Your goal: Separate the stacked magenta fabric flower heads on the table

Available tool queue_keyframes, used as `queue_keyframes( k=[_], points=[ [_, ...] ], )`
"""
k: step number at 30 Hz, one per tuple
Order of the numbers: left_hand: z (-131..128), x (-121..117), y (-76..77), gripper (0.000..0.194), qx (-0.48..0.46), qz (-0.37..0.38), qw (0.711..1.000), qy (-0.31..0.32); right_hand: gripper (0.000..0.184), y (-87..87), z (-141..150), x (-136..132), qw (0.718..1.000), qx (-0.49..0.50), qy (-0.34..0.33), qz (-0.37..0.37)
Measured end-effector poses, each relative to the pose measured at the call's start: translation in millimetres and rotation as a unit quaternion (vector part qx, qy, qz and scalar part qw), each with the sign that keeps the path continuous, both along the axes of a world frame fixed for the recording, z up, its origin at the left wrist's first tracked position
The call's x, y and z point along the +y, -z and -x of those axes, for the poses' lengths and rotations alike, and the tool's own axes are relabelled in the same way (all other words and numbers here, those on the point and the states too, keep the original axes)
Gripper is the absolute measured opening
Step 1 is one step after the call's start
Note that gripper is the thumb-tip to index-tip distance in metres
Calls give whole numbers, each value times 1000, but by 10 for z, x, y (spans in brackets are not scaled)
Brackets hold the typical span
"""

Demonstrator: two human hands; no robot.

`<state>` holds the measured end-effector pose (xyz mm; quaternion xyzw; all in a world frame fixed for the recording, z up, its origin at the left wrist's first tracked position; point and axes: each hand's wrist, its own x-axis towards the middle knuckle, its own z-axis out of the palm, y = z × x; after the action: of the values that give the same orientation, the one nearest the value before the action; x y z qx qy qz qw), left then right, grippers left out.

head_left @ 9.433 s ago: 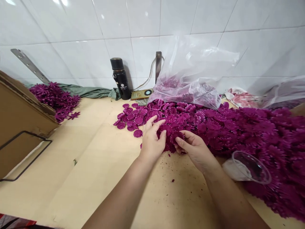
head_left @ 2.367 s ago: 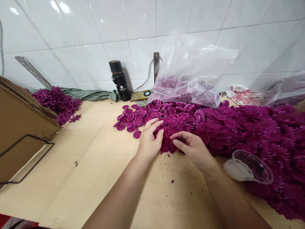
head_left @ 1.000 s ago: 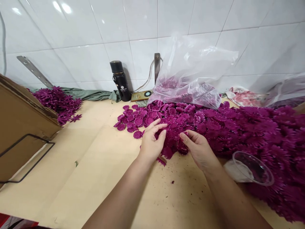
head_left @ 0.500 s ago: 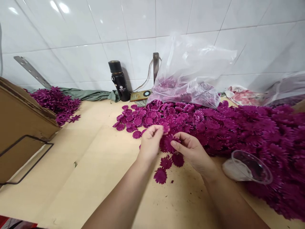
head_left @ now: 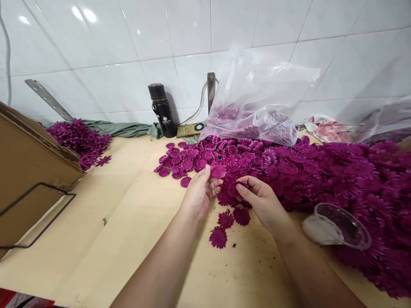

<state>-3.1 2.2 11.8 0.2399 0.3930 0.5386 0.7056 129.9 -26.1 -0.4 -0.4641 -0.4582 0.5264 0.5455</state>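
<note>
My left hand (head_left: 199, 192) pinches a purple flower-shaped petal piece (head_left: 218, 171) between thumb and fingers, its palm turned partly up. Close by on the right, my right hand (head_left: 257, 196) is closed on another purple petal piece (head_left: 243, 185), mostly hidden by the thumb and fingertips. Both hands are just in front of a large heap of the same scalloped purple pieces (head_left: 305, 171). Below them, a few loose pieces lie on the table, among them a flat one (head_left: 218, 237).
A clear plastic cup (head_left: 342, 226) lies by the heap at right. Behind stand a black bottle (head_left: 162, 112), a phone (head_left: 191, 129) and a plastic bag (head_left: 257, 98). At left are a cardboard box (head_left: 32, 171) and a pile of star-shaped purple pieces (head_left: 78, 141).
Loose petal pieces have come down onto the table in front of the heap. My left hand, open a second ago, has taken hold of a piece and turned its palm up.
</note>
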Motion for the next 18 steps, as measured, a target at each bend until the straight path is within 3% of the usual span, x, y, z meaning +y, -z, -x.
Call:
queue_keyframes(
  k=[4, 7, 10, 12, 15, 18],
  points=[
    [21, -6, -25, 38, -16, -25, 999, 41, 38, 11, -7, 1, 1000, -13, 8, -10],
    [26, -12, 12, 28, 36, -80, 996, 27, 41, 20, -12, 4, 999, -24, 15, -20],
    [13, -17, 61, 19, 151, -146, 978, -3, 45, 38, -17, 9, 999, -38, 26, -23],
    [-3, -26, 78, 15, 250, -222, 942, -29, 47, 55, -21, 16, 999, -38, 37, -12],
    [-32, -58, 85, 25, 364, -335, 867, -60, 50, 75, -25, 33, 998, -18, 52, 12],
    [-55, -94, 100, 26, 406, -394, 824, -31, 50, 75, -21, 46, 998, 14, 53, 27]
  ],
)
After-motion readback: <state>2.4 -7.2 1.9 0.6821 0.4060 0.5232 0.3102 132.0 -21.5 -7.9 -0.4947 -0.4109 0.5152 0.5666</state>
